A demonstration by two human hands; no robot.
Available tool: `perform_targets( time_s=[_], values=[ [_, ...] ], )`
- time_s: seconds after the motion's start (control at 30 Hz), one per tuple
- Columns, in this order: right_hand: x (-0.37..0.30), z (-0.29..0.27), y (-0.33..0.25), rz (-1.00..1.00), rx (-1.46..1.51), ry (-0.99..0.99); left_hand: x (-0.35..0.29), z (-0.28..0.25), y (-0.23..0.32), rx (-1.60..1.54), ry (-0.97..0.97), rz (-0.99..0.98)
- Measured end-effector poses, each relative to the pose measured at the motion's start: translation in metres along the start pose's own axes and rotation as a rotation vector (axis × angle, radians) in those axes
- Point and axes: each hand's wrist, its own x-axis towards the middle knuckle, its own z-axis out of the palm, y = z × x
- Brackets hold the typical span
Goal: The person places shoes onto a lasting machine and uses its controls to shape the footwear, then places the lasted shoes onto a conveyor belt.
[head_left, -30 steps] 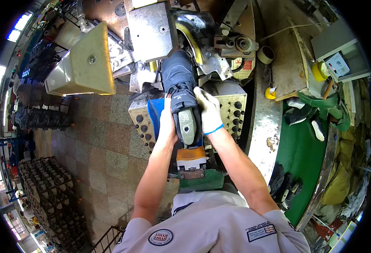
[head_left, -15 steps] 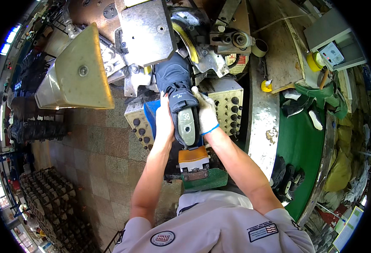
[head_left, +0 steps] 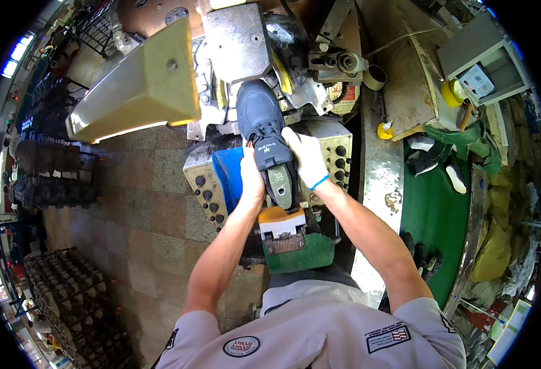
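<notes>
A black lace-up shoe (head_left: pixel 260 111) points its toe away from me, just in front of the metal jaws of a machine (head_left: pixel 236 46). A grey-green shoe last (head_left: pixel 278 178) fills it and sticks out of the collar toward me. My bare left hand (head_left: pixel 252 175) grips the left side of the shoe near the heel. On the other side, my right hand (head_left: pixel 306 154), in a white glove with a blue cuff edge, holds the shoe by its ankle part. The heel end lies close above an orange-topped pad (head_left: pixel 281 215) on the machine.
Two control panels with black knobs (head_left: pixel 201 181) flank the shoe, a blue sheet (head_left: pixel 229 172) by the left one. A cream lamp-like hood (head_left: pixel 141 80) hangs at left. Shoe parts lie on a green conveyor (head_left: pixel 433 209) at right. A loaded rack (head_left: pixel 67 301) stands lower left.
The shoe's toe, partly covered by the machine's metal plate before, now shows whole in front of it. Both hands still hold the shoe. The view has shifted, so the hood appears farther right.
</notes>
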Motion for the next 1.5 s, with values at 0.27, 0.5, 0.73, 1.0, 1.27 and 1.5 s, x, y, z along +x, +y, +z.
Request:
perform_targets(
  time_s=[0.27,0.5,0.73,1.0,1.27,1.5],
  values=[
    [-0.131,-0.197,0.047,0.183,0.582,0.145,-0.085,-0.131,-0.124,1.055,0.309,0.105],
    [-0.18,-0.207,0.033,0.339,0.356,0.359,-0.079,-0.142,-0.118,1.339,0.158,0.118],
    [-0.171,-0.171,-0.017,0.248,0.289,0.22,-0.165,-0.091,0.042,1.063,0.282,0.191],
    [-0.17,-0.053,-0.12,-0.083,0.418,-0.43,-0.229,0.05,0.188,0.507,-0.076,0.23],
    [-0.139,-0.23,-0.024,0.362,0.656,-0.189,-0.186,0.162,0.101,0.995,0.054,0.76],
    [-0.291,-0.538,0.021,0.707,-0.357,0.359,-0.114,0.054,0.055,1.194,0.215,0.436]
  ],
)
